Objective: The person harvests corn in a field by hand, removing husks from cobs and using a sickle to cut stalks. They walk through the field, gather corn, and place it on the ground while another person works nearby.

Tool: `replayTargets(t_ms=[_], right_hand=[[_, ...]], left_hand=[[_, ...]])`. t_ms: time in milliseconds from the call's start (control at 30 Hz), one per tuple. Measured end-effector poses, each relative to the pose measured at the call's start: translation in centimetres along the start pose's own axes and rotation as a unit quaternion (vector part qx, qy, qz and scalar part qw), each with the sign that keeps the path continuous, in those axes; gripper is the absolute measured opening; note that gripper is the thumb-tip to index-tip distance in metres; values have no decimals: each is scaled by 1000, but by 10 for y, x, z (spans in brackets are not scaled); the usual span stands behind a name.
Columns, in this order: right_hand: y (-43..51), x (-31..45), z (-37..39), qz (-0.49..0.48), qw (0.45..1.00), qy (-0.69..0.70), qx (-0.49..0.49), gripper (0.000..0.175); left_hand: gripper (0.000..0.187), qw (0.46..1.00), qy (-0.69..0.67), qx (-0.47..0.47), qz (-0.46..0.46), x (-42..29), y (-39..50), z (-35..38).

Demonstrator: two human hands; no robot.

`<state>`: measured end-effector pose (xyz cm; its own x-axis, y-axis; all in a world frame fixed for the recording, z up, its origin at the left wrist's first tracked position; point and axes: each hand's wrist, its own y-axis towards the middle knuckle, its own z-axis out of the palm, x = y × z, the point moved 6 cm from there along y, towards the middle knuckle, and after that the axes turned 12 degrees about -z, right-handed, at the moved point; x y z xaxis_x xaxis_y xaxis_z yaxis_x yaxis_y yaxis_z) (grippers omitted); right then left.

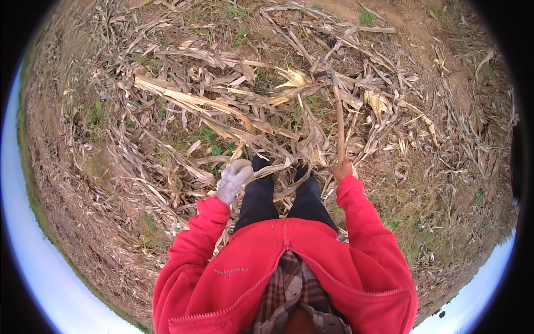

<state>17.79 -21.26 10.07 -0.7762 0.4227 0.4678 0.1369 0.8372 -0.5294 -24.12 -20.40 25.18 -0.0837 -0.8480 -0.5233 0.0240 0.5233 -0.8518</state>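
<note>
My right hand (343, 170), bare, is closed around the lower end of a long wooden tool handle (340, 117). The handle stretches away from me over the dry corn stalks. Its far end lies among the husks, where a dark, curved part, possibly a blade, is mostly hidden. My left hand (234, 177) wears a pale knit glove, and its fingers are curled. A dry corn leaf (273, 168) runs from beside the glove across my dark trouser legs (258, 204); whether the fingers grip it is unclear. Just ahead lies a bundle of pale cornstalks (179, 95).
Dry corn stalks and leaves (142, 163) litter the ground all around my feet. Small green weeds (215, 144) grow between them. Bare brown soil (411, 35) shows at the upper right. A dark object (517, 163) is cut off at the right rim.
</note>
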Motion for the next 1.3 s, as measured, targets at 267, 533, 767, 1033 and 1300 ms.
replayTargets(t_ms=[267, 533, 767, 1033, 1300], right_hand=[[-312, -152, -126, 153, 976, 6, -155, 32], [-211, -131, -71, 147, 933, 319, -74, 14], [-66, -44, -119, -120, 983, -25, -136, 33], [16, 198, -33, -250, 952, 5, 177, 34], [-114, 301, -6, -535, 758, -161, 338, 34]], left_hand=[[29, 999, -39, 14, 18, -34, 10, 24], [30, 994, 74, -3, 76, -51, -21, 50], [31, 974, -144, -124, 125, -27, -92, -17], [29, 929, -275, -224, 106, 54, -128, -66], [47, 774, -273, -552, 147, 85, -146, -191]])
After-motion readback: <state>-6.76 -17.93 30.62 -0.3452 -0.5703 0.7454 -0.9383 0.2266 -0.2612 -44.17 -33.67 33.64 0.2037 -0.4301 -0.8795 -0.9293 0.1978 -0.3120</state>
